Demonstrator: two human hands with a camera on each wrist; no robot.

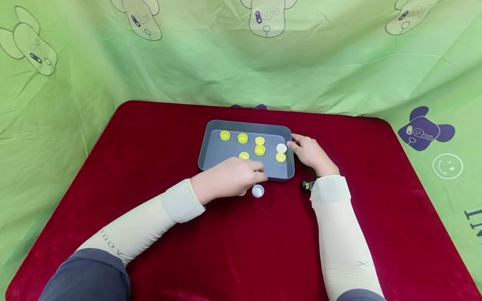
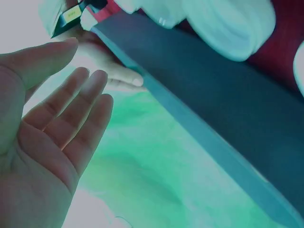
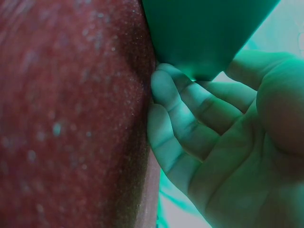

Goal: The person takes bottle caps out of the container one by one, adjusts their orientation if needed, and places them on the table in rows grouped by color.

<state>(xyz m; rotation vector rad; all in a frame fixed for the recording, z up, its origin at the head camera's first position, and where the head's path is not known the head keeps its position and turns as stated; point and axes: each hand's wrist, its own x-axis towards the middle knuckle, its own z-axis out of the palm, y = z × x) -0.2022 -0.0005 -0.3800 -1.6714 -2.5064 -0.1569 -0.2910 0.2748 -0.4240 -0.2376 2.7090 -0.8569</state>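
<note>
A grey rectangular tray (image 1: 226,161) holds several yellow bottle caps (image 1: 242,138) and one white bottle cap (image 1: 281,148). My left hand (image 1: 235,175) hovers by the tray's near edge, fingers loosely bent; the left wrist view shows its fingers (image 2: 88,114) with nothing between them. Just outside the tray, another white cap (image 1: 257,191) lies beside that hand, open side up. My right hand (image 1: 310,154) holds the tray's right side, thumb at the rim and the other fingers (image 3: 175,114) along the outside wall. Whatever lies beneath the left hand is mostly hidden.
Dark red cloth (image 1: 169,138) covers the table. A green printed curtain (image 1: 196,62) hangs behind and at both sides. A small black device (image 1: 306,186) sits at the right wrist. In the left wrist view, large blurred white caps (image 2: 232,28) show beside the tray wall (image 2: 199,76).
</note>
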